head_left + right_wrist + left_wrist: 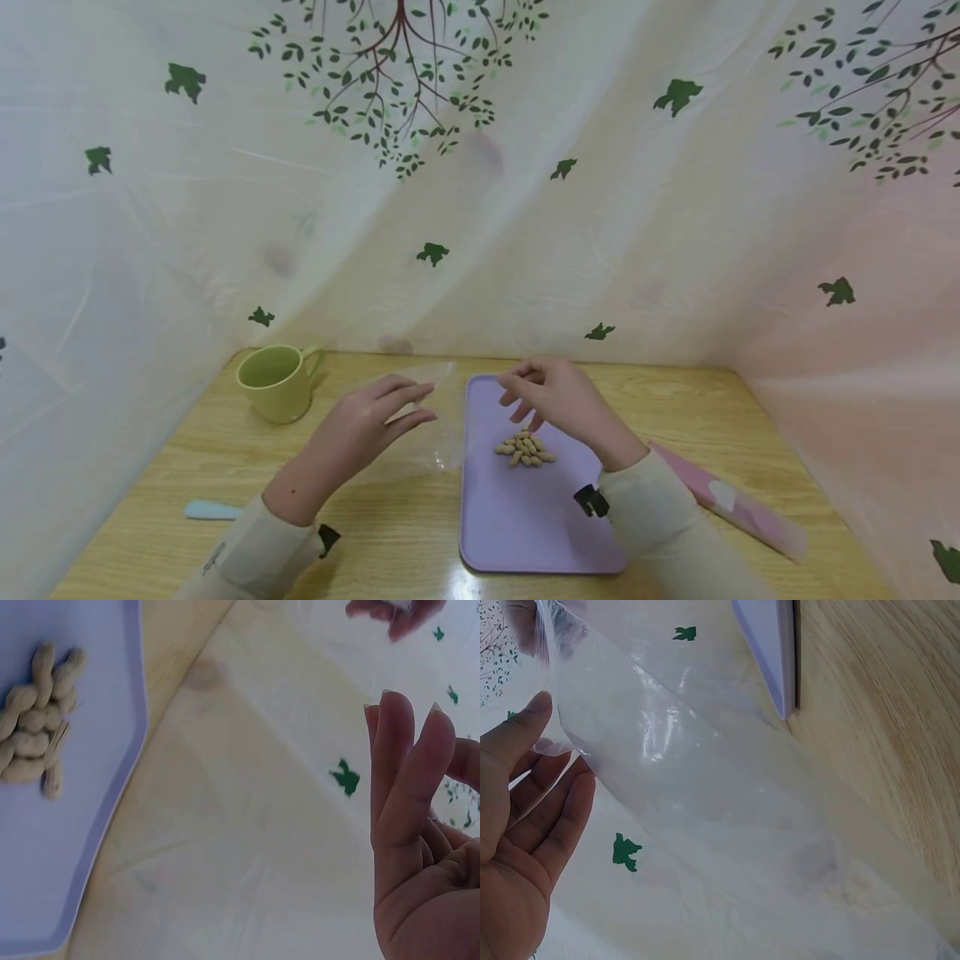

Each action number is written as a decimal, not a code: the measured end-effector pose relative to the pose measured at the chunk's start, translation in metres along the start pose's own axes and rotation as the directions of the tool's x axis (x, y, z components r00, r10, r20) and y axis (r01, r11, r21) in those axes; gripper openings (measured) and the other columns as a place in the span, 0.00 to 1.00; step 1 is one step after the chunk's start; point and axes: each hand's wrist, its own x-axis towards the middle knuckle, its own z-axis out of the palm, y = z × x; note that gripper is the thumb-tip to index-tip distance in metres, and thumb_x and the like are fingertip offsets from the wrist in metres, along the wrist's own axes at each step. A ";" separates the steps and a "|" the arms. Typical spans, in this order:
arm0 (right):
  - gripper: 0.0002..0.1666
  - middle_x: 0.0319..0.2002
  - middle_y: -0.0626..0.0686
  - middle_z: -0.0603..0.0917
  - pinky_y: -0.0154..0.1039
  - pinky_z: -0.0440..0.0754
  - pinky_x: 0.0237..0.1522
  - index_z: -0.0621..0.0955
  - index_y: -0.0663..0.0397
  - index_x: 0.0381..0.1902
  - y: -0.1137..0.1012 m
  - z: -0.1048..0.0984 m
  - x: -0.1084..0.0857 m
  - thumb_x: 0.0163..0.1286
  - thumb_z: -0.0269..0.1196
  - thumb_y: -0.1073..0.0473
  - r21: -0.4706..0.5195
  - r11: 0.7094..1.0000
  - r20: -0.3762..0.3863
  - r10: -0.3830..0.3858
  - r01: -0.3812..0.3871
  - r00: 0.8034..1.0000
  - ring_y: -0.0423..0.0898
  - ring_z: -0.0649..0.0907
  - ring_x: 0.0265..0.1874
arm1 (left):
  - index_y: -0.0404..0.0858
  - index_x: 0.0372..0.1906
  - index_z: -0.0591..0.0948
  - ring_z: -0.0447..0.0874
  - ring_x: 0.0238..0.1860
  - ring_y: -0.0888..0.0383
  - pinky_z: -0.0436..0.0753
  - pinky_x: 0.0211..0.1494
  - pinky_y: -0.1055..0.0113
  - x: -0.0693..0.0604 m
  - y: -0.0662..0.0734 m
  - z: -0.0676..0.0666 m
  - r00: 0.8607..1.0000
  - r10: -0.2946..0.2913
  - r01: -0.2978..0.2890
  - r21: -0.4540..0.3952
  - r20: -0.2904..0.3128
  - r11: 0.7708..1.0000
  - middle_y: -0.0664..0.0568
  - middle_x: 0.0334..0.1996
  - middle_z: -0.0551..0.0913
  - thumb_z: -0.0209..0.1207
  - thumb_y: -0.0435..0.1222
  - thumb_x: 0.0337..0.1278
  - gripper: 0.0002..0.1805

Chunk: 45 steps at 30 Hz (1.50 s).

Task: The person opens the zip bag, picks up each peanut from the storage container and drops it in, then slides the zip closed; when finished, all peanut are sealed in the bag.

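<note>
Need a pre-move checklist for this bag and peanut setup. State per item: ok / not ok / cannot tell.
1. Left grip on clear bag: ok, fingers at its edge.
2. Right grip free: ok, nothing visible in its fingers.
3. Bag mouth open wide: cannot tell, the film is too transparent.
4. Peanuts within the purple tray: ok, piled together away from the rim.
5. Green mug clear of the tray: ok, upright and well to the left.
6. Pink roll clear of the right sleeve: cannot tell, they overlap in the head view.

Soft light leaves white glare on the clear bag (pixel 682 765).
</note>
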 end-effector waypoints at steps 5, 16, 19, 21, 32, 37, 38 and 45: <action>0.20 0.44 0.54 0.94 0.45 0.94 0.36 0.86 0.55 0.52 0.017 -0.013 0.008 0.81 0.63 0.44 0.010 1.000 -0.013 0.028 -0.027 1.000 0.49 0.92 0.35 | 0.37 0.54 0.91 0.92 0.36 0.59 0.92 0.39 0.68 0.000 -0.001 0.001 1.000 0.014 -0.014 0.004 -0.007 1.000 0.50 0.43 0.92 0.76 0.43 0.59 0.21; 0.22 0.46 0.61 0.93 0.42 0.94 0.35 0.85 0.63 0.55 0.062 -0.017 0.034 0.80 0.64 0.48 0.013 0.987 -0.010 0.160 -0.160 0.987 0.51 0.93 0.36 | 0.37 0.54 0.91 0.92 0.37 0.59 0.92 0.39 0.67 0.001 0.001 0.000 1.000 0.020 -0.020 0.007 -0.004 1.000 0.51 0.43 0.92 0.78 0.41 0.55 0.22; 0.23 0.44 0.60 0.93 0.41 0.94 0.35 0.84 0.66 0.55 0.071 -0.015 0.039 0.79 0.65 0.50 0.001 0.981 0.026 0.195 -0.195 0.981 0.49 0.92 0.34 | 0.36 0.54 0.91 0.92 0.37 0.59 0.92 0.39 0.67 0.001 0.000 0.000 0.999 0.030 -0.030 0.005 -0.012 1.000 0.51 0.43 0.92 0.77 0.41 0.57 0.21; 0.23 0.42 0.59 0.93 0.40 0.93 0.34 0.85 0.67 0.55 0.077 -0.014 0.042 0.79 0.66 0.51 -0.023 0.979 0.054 0.206 -0.205 0.977 0.47 0.90 0.32 | 0.36 0.54 0.90 0.92 0.37 0.59 0.92 0.39 0.67 0.002 0.000 0.000 0.999 0.034 -0.034 0.005 -0.012 0.999 0.51 0.43 0.91 0.77 0.42 0.57 0.21; 0.13 0.32 0.58 0.91 0.39 0.92 0.33 0.88 0.64 0.40 0.097 -0.006 0.052 0.74 0.69 0.57 -0.114 0.969 0.099 0.229 -0.217 0.969 0.44 0.88 0.25 | 0.36 0.54 0.90 0.92 0.35 0.59 0.91 0.38 0.68 0.000 0.000 0.001 0.999 0.036 -0.036 0.005 0.000 0.999 0.51 0.42 0.91 0.78 0.42 0.55 0.22; 0.12 0.29 0.58 0.90 0.41 0.93 0.32 0.87 0.65 0.34 0.098 -0.001 0.052 0.73 0.70 0.59 -0.164 0.963 0.075 0.229 -0.214 0.971 0.45 0.88 0.22 | 0.36 0.53 0.91 0.92 0.35 0.60 0.91 0.38 0.69 -0.001 -0.001 0.002 0.999 0.039 -0.039 0.011 -0.004 0.999 0.51 0.42 0.91 0.79 0.40 0.51 0.23; 0.12 0.28 0.58 0.90 0.41 0.93 0.31 0.87 0.65 0.33 0.098 0.000 0.053 0.72 0.71 0.59 -0.170 0.962 0.072 0.229 -0.214 0.971 0.45 0.88 0.22 | 0.36 0.53 0.91 0.92 0.36 0.60 0.91 0.38 0.69 -0.001 -0.001 0.002 0.999 0.036 -0.036 0.013 -0.001 0.999 0.51 0.42 0.91 0.79 0.40 0.51 0.23; 0.12 0.25 0.54 0.88 0.37 0.91 0.28 0.87 0.62 0.30 0.099 0.005 0.056 0.68 0.74 0.58 -0.216 0.950 0.077 0.249 -0.228 0.965 0.43 0.86 0.21 | 0.36 0.53 0.91 0.92 0.37 0.59 0.92 0.39 0.68 0.001 0.001 0.000 0.999 0.032 -0.033 0.024 0.012 0.999 0.51 0.42 0.92 0.80 0.41 0.50 0.24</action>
